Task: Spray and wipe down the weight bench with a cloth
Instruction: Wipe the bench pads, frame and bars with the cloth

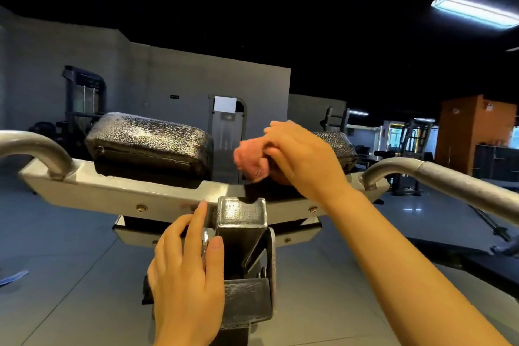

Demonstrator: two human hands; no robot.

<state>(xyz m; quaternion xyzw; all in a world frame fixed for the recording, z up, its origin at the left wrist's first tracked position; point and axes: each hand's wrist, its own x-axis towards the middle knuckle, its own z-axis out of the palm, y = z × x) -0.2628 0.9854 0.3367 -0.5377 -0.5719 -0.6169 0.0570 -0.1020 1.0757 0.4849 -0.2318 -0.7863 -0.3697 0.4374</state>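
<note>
Currently, a person stands at a piece of gym equipment, seen from a head-worn camera looking forward and down.

Right hand: the right hand (297,154) is clenched around a bunched pink cloth (250,160), pressing it against the inner end of the right pad (337,146), which the hand mostly hides. The grip looks suited to scrubbing the pad's edge.

Left hand: the left hand (185,267) lies with straight fingers against the metal frame (112,191), beside the square steel post (241,213) at the near centre. It grasps nothing; it seems to be bracing the body while the other hand wipes.

Left pad: the left pad (148,140), black and textured, glistens with speckles, possibly spray; it sits on the far side of the crossbar.

Handles: a curved grey bar on the left (36,146) and another on the right (438,177) rise from the frame's ends.

Spray bottle: none is visible.

Surroundings: grey floor, grey walls, other machines far off, one ceiling light (474,11) at upper right.

Progress: wiping appears under way on the right pad.
</note>
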